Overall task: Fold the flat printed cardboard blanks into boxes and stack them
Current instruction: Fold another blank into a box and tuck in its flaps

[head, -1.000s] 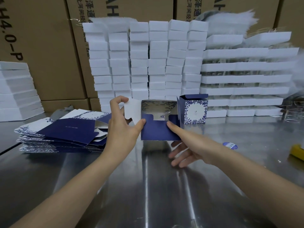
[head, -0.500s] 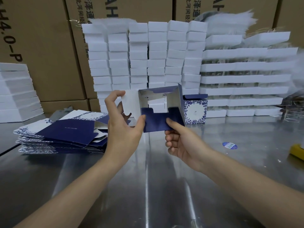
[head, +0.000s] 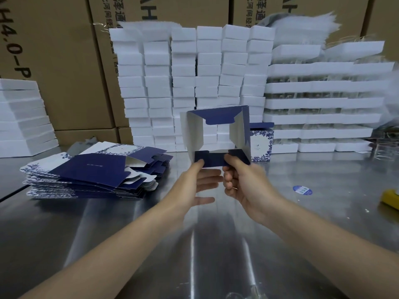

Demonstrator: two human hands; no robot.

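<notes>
While both of our hands work above the steel counter [head: 129, 244], one half-formed box [head: 216, 134] hangs in the air between them, held at its near bottom edge. Our left hand [head: 194, 182] pinches the navy bottom flap [head: 210, 158] with its thumb on top, the other fingers spread loosely beneath. Our right hand [head: 241, 182] grips the same flap from the right, fingers curled closed around it. We look straight through the box as an open tube: white inner walls left and right, a navy flap folded in at the top, nothing inside.

To the left, one stack of flat blanks [head: 90, 175] lies on the counter, navy and white with a floral print; we cannot count the sheets. One finished box [head: 262, 145] stands on the counter just right of and behind the held one, its lid flap raised; whether anything is in it we cannot tell.

Against the far side rise six columns of white blocks [head: 190, 83], with layered white trays [head: 323, 104] to their right and another white pile [head: 21, 117] at far left. Brown cartons [head: 64, 61] form the backdrop. One round blue sticker [head: 302, 190] lies on the counter at right, and one yellow object [head: 390, 199] shows partly at the right edge.
</notes>
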